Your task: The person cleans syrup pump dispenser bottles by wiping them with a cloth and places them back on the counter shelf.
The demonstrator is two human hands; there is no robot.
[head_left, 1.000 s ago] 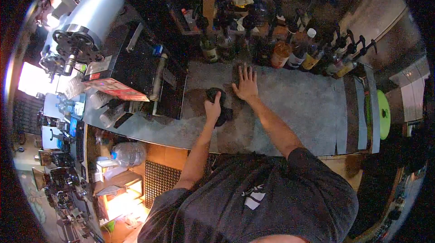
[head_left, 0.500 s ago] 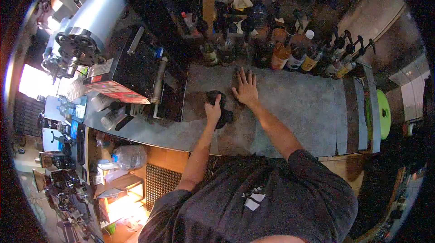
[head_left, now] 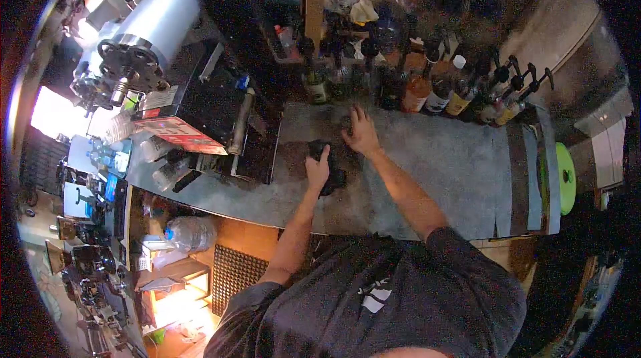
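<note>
Grey countertop (head_left: 441, 164) lies under the left hand (head_left: 317, 170), fingers curled round a black object (head_left: 334, 183), its long axis pointing roughly forward, the right hand (head_left: 362, 137), fingers loosely spread, just forward-right of it

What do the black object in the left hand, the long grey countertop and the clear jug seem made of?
Black, lumpy object: matt, perhaps cloth; too dark to tell. Long grey countertop: dull, mottled, possibly laminate. Clear, rounded jug: glossy, probably plastic, see-through with highlights.
</note>
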